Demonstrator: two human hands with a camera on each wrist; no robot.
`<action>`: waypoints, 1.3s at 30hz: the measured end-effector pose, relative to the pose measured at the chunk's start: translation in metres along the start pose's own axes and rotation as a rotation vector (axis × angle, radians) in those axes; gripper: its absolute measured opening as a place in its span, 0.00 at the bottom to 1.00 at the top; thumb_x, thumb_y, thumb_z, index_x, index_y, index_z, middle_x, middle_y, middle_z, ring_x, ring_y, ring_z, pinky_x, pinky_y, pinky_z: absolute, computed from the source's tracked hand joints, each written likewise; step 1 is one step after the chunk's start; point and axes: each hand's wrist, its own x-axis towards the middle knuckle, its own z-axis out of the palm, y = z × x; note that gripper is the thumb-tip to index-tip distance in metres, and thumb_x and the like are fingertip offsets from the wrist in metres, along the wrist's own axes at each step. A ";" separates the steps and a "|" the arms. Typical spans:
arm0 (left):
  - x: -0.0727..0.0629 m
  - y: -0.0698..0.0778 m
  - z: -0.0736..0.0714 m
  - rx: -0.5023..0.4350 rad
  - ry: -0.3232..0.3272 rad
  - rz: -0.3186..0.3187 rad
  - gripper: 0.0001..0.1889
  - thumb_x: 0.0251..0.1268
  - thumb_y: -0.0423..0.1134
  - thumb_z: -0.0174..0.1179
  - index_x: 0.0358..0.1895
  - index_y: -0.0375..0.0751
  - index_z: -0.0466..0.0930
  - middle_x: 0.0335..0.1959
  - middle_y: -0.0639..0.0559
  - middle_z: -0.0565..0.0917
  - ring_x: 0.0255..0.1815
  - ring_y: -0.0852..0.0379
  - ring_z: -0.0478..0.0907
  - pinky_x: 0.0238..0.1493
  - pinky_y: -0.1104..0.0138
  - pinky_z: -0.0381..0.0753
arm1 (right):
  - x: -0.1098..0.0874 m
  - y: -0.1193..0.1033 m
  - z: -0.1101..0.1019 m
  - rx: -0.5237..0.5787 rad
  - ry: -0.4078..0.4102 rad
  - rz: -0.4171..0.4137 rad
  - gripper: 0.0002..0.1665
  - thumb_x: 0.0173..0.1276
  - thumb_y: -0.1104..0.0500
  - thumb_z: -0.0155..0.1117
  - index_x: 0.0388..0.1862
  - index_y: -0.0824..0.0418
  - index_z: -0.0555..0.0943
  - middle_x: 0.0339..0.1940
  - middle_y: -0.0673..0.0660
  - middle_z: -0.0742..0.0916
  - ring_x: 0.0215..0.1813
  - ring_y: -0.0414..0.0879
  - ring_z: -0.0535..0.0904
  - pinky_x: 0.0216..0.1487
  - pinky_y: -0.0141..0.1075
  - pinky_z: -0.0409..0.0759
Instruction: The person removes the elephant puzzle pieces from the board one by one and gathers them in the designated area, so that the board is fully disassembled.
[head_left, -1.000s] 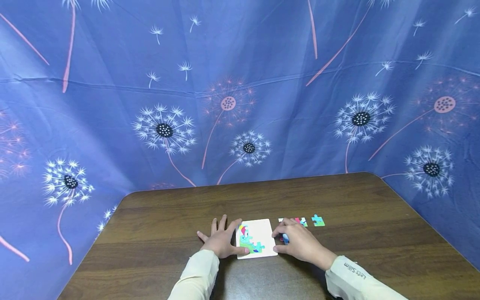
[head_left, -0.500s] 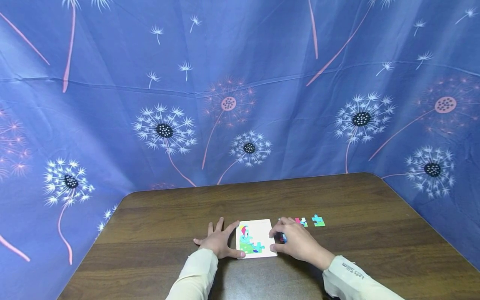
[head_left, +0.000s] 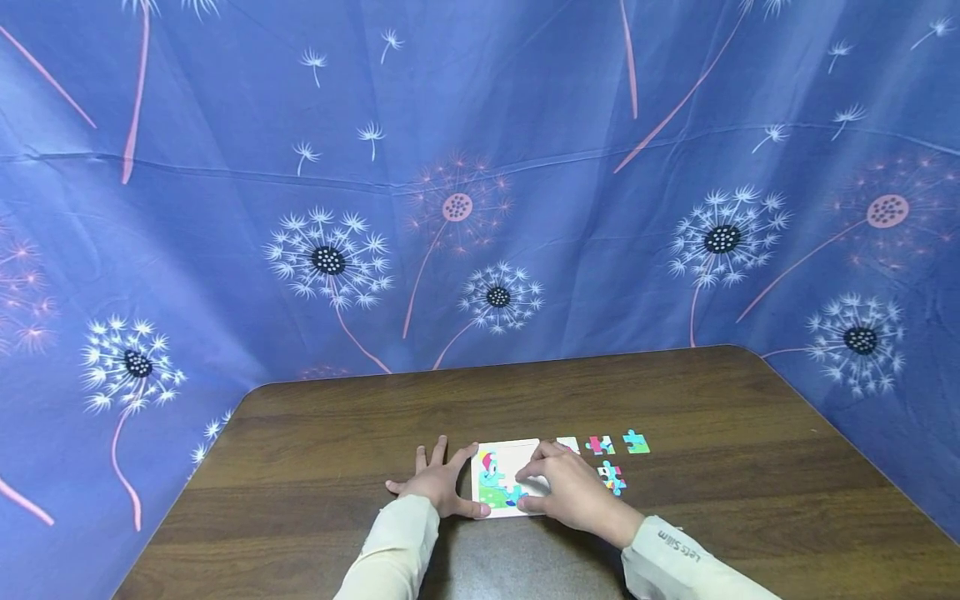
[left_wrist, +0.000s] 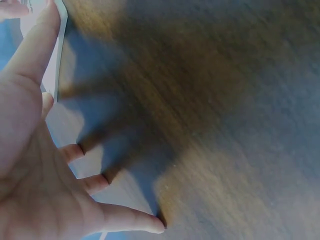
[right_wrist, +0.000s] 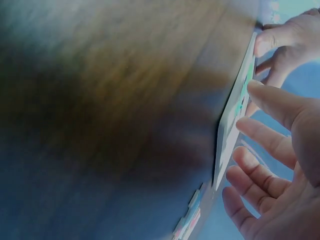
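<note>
steadying the jigsaw tray [head_left: 516,455] on the table [head_left: 330,425], likely against slipping, the left hand [head_left: 435,487] spreads along its left edge; the right hand [head_left: 572,490], fingers parted, covers its right side near loose jigsaw pieces [head_left: 612,478]

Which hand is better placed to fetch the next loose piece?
Probably the right hand: it is over the right of the board, nearer the loose pieces. The left hand is spread at the opposite edge, farther away.
</note>
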 end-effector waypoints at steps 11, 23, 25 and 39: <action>-0.007 0.007 -0.005 0.015 -0.020 -0.025 0.51 0.48 0.58 0.78 0.77 0.65 0.59 0.82 0.42 0.52 0.81 0.31 0.44 0.54 0.16 0.52 | 0.002 -0.005 0.005 -0.005 0.035 -0.046 0.13 0.51 0.54 0.84 0.35 0.54 0.89 0.36 0.44 0.80 0.42 0.43 0.76 0.40 0.39 0.76; -0.003 0.006 -0.005 0.033 -0.047 -0.039 0.49 0.50 0.60 0.76 0.77 0.68 0.61 0.82 0.42 0.51 0.81 0.31 0.43 0.55 0.16 0.52 | 0.005 -0.004 0.005 0.027 0.024 -0.022 0.14 0.50 0.55 0.84 0.34 0.54 0.87 0.34 0.44 0.79 0.41 0.42 0.74 0.38 0.36 0.73; -0.004 0.007 -0.006 0.035 -0.051 -0.041 0.49 0.51 0.60 0.76 0.78 0.68 0.61 0.82 0.42 0.51 0.81 0.32 0.43 0.55 0.16 0.52 | 0.005 -0.004 0.005 0.024 0.030 -0.028 0.15 0.49 0.55 0.84 0.33 0.54 0.87 0.34 0.45 0.79 0.41 0.43 0.74 0.39 0.37 0.74; -0.004 0.008 -0.005 0.053 -0.047 -0.037 0.48 0.52 0.61 0.75 0.77 0.68 0.61 0.82 0.42 0.51 0.81 0.32 0.43 0.56 0.16 0.52 | 0.007 -0.003 0.005 0.021 0.021 0.000 0.18 0.48 0.57 0.85 0.32 0.54 0.82 0.35 0.46 0.78 0.42 0.45 0.74 0.40 0.39 0.75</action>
